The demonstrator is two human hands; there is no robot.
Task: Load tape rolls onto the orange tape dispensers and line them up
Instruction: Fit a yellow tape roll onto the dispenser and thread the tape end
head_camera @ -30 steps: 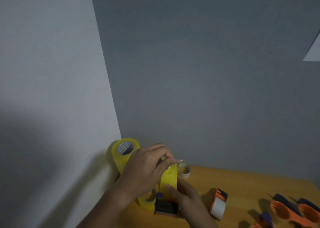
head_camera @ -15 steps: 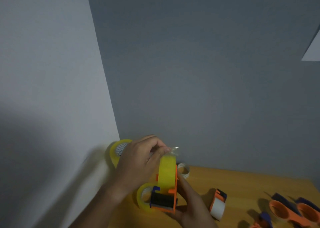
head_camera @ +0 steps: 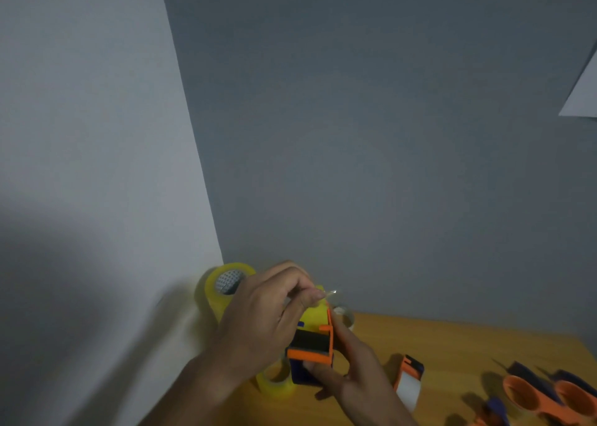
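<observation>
Hands load a dispenser [head_camera: 311,349] above the worktop [head_camera: 452,354]: right hand [head_camera: 352,377] grips it, left hand [head_camera: 268,315] pinches the tape end [head_camera: 329,293], which could slip and restick.

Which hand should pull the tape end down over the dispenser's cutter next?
Probably the left hand: it already pinches the loose tape end above the yellow roll, while the right hand grips the orange dispenser from below, steadying it.

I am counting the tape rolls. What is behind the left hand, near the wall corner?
Behind the left hand stands a stack of yellow tape rolls, its top core showing. The hand covers the stack's right and lower part, so the number of rolls cannot be told.
</observation>
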